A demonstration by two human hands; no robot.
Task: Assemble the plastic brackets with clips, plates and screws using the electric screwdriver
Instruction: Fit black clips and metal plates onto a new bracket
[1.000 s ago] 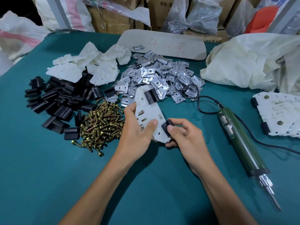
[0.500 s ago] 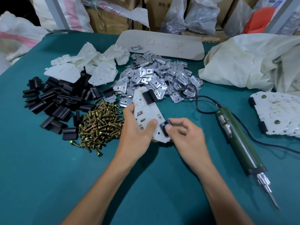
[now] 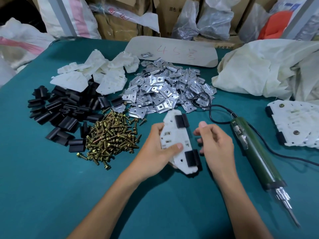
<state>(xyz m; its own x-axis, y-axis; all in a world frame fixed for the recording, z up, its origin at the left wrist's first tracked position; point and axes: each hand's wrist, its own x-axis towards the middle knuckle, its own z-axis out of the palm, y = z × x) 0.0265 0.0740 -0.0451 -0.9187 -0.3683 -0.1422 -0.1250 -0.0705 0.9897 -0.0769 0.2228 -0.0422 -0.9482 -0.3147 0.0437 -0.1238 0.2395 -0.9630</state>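
Second black clip (image 3: 192, 160) now sits seated on the near edge of the white plastic bracket (image 3: 176, 142); half a second ago the right hand (image 3: 215, 145) was still pinching it against that edge. First clip (image 3: 181, 120) is on the far edge. The right hand has let go and drawn back just beside the bracket, apart from it, fingers loosely curled, thumb up, grip empty and half open. Judgement: clip stage for this bracket looks finished; a metal plate and screws are the likely next parts. Left hand (image 3: 158, 150) holds the bracket tilted above the green tabletop (image 3: 51, 187), thumb pressed across its face near the lower middle, fingers wrapped behind the left edge, grip closed on the bracket. Both forearms come in from the bottom of the view, converging toward the centre. Supplies near: pile of brass screws (image 3: 110, 140) just left of the left hand, black clips pile (image 3: 63, 116) further left, metal plates heap (image 3: 165, 94) beyond the bracket, spare white brackets (image 3: 96, 75) at far left. Electric screwdriver (image 3: 255, 152) lies untouched on the tabletop right of the right hand, bit pointing toward the person. Finished assemblies stack (image 3: 296, 125) rests at the right edge.
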